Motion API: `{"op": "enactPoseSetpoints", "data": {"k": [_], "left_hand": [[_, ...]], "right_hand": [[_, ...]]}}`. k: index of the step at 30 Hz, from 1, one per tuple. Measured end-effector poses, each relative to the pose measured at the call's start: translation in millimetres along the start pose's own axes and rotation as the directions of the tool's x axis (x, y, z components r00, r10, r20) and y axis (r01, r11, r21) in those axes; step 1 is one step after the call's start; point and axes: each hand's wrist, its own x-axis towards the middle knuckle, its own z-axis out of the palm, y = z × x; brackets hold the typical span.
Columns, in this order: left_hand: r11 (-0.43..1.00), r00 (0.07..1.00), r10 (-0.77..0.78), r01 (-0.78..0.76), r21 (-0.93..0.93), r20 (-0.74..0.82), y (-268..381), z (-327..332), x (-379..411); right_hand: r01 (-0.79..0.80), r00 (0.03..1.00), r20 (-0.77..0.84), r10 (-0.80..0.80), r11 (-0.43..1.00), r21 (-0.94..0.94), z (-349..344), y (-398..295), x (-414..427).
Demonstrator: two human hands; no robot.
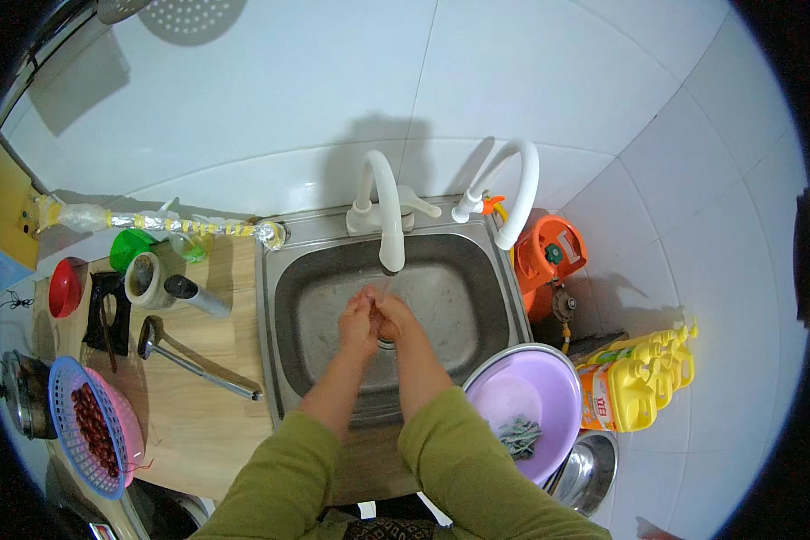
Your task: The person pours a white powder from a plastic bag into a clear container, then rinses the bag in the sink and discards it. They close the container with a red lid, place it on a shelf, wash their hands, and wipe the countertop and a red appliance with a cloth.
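Beneath the white curved faucet (390,229), my left hand (356,322) and my right hand (394,316) are pressed together with fingers bent inward. Water seems to run from the spout onto them. Anything between the palms is hidden. Both hands are over the basin of a stainless steel sink (452,297), whose drain (385,344) partly shows behind my wrists. Green sleeves are pushed up to my forearms.
A purple basin (553,405) with a cloth (520,437) stands right of the sink, near yellow jugs (631,391) and an orange gas cylinder (550,253). On the left wooden counter (196,432) are a peeler-like metal tool (202,368), a mortar (145,280) and a blue colander (74,385) of red dates.
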Motion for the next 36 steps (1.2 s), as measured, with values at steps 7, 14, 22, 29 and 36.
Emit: {"op": "enactPoseSetpoints", "data": {"k": [7, 14, 22, 29, 36], "left_hand": [[0.957, 0.949, -0.173, 0.225, 0.184, -0.263, 46, -30, -15], [0.904, 0.939, -0.266, 0.322, 0.282, -0.219, 53, -38, -21], [0.934, 0.936, -0.35, 0.351, -0.07, 0.03, 31, -1, -9], [0.731, 0.655, -0.063, 0.544, -0.412, 0.753, -17, -14, 47], [0.869, 0.925, -0.353, 0.38, -0.316, 0.141, 12, 44, 9]], "right_hand": [[-0.263, 0.953, -0.199, 0.226, 0.947, -0.183, 66, -51, -35], [-0.323, 0.945, -0.134, 0.298, 0.788, -0.524, 85, -63, -55], [-0.164, 0.974, -0.211, 0.085, 0.903, -0.396, 35, -59, -38], [-0.065, 0.928, -0.262, -0.264, 0.578, -0.813, 43, -57, -28], [-0.145, 0.88, -0.138, -0.455, 0.018, -0.989, 81, -82, -82]]}}
